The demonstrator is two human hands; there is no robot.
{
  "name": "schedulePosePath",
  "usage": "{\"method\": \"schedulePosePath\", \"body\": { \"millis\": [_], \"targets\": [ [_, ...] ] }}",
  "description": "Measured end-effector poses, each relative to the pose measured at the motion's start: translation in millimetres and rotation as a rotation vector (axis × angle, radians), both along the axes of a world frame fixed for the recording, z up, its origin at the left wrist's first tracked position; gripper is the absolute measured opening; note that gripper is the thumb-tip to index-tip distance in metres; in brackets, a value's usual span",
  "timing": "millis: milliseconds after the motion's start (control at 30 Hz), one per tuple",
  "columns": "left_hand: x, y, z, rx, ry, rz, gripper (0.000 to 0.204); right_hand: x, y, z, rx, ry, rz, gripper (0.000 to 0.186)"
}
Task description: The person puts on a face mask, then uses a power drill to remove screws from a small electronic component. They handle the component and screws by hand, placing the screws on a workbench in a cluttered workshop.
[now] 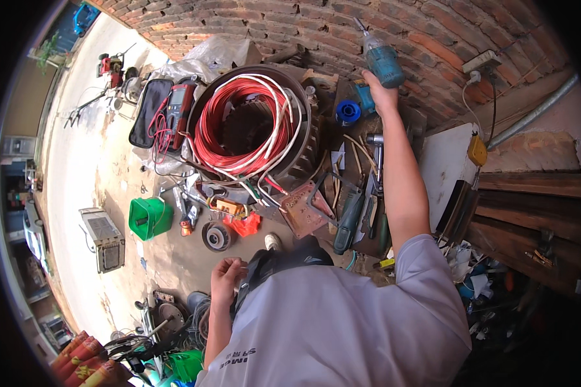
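Note:
My right hand (383,97) is stretched out to the far right, by the brick wall. Its fingers are closed around a teal power drill (385,63) with a grey nose and a thin metal bit tilted up and away. Close to that hand sits a blue spool (348,113). My left hand (226,276) hangs near my waist with curled fingers; anything inside them is hidden. Ahead, a large round metal motor housing (301,161) bears a coil of red and white wire (211,122). A red multimeter (179,106) lies to its left.
A green-cased tool (348,219), a socket wrench (378,158) and a rusty plate (298,209) lie right of the housing. On the ground at left stand a green bucket (150,218) and a metal box (102,238). The brick wall (290,29) bounds the far side.

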State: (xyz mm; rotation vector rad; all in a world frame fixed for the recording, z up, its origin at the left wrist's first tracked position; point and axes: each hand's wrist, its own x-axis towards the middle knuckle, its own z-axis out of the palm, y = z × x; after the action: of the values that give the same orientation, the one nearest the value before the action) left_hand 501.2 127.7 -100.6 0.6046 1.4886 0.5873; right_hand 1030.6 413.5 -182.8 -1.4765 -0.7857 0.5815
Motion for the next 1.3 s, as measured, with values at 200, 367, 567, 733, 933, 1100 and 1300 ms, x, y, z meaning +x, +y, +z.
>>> {"method": "schedulePosePath", "body": {
  "millis": [200,367,567,733,933,1100,1300],
  "targets": [
    [10.9,9.3,-12.6,0.032,0.005,-0.201,0.019,-3.7,-7.7,16.3,0.021,0.065,0.104,0.019],
    [1.1,24.9,-10.2,0.041,0.082,-0.157,0.020,1.5,-5.9,17.7,0.004,0.108,0.093,0.030],
    [-26.2,82.3,-39.7,0.090,0.017,0.139,0.029,-3.0,-15.8,23.1,-0.064,-0.114,0.060,0.042],
    [-33.5,148.1,-68.1,0.194,0.123,0.199,0.031,13.2,-41.8,9.3,-0.100,-0.188,0.104,0.047],
    [-42.5,174.5,-101.2,0.055,-0.035,0.114,0.016,-3.3,-141.0,41.0,-0.106,-0.145,-0.067,0.037],
    [-50.9,177.7,-107.6,0.064,-0.166,0.107,0.011,-40.9,-242.8,70.8,-0.201,-0.040,-0.076,0.031],
    [-87.4,151.2,-87.2,0.104,-0.379,0.055,0.026,-159.4,-305.5,77.8,-0.151,0.126,-0.163,0.019]
  ]
}}
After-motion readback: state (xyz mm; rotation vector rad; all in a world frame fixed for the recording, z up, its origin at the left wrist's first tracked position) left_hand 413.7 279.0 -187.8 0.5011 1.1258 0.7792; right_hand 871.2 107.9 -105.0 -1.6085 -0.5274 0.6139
